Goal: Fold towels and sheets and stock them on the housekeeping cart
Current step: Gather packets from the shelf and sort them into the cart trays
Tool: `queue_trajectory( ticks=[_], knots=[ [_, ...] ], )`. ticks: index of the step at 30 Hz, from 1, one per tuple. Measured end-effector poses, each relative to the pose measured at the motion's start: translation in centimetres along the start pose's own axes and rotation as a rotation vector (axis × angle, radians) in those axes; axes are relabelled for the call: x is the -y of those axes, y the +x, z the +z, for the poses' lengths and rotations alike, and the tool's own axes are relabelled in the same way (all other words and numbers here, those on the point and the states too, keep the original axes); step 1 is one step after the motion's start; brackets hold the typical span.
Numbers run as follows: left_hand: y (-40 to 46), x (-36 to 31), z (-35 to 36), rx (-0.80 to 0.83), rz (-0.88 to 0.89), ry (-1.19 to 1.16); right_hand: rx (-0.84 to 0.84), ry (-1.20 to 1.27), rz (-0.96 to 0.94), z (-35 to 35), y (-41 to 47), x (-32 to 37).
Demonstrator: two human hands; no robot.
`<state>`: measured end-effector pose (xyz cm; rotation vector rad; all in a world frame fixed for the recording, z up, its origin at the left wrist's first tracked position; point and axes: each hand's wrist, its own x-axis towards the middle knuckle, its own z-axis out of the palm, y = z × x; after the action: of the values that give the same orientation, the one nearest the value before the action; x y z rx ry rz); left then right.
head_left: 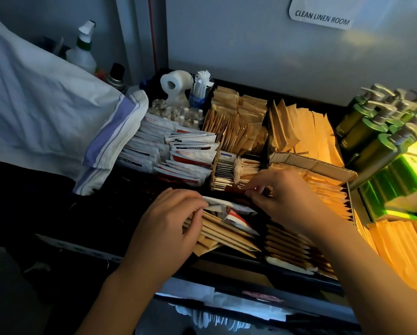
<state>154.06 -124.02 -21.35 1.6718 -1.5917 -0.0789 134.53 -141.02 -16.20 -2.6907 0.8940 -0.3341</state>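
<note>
The top tray of the housekeeping cart (pixel 226 258) is packed with brown paper sachets (pixel 229 238) and white sachets (pixel 185 151) in dark compartments. My left hand (pixel 168 226) curls over the front compartment and pinches a white packet (pixel 217 203) at its top edge. My right hand (pixel 287 197) pinches something small and dark at the divider just behind; what it is I cannot tell. A white sheet with blue stripes (pixel 45 110) lies folded over the cart's left side.
Green pump bottles (pixel 376 131) stand at the right edge. A toilet roll (pixel 176 81), small glass jars and a spray bottle (pixel 82 48) sit at the back left. A door with a "CLEAN LINEN ROOM" sign (pixel 322 16) is directly behind the cart.
</note>
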Motion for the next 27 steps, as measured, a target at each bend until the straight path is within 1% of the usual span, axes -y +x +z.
queue_trajectory(
  ticks=[6, 9, 13, 16, 19, 21, 27],
  knots=[
    [1.8, 0.3, -1.4, -0.020, 0.007, -0.011, -0.146, 0.108, 0.004, -2.0, 0.1, 1.4],
    [3.0, 0.5, -2.9, -0.053, -0.007, -0.067, -0.200, 0.204, -0.054, -2.6, 0.3, 3.0],
    [4.5, 1.1, -5.0, -0.066, -0.071, -0.152, -0.249, 0.316, -0.187, -2.5, 1.9, 5.9],
    [5.0, 2.0, -6.4, -0.063, -0.136, -0.194, -0.214, 0.381, -0.280, -1.4, 3.5, 7.9],
    [4.8, 3.2, -7.6, -0.094, -0.171, -0.135, -0.146, 0.426, -0.307, -0.1, 5.0, 9.1],
    [4.4, 3.9, -8.1, -0.101, -0.165, -0.083, -0.103, 0.377, -0.323, 0.7, 5.9, 9.4],
    [3.3, 5.7, -8.6, -0.060, -0.079, 0.016, -0.067, 0.296, -0.330, 3.3, 7.0, 9.9]
  ],
)
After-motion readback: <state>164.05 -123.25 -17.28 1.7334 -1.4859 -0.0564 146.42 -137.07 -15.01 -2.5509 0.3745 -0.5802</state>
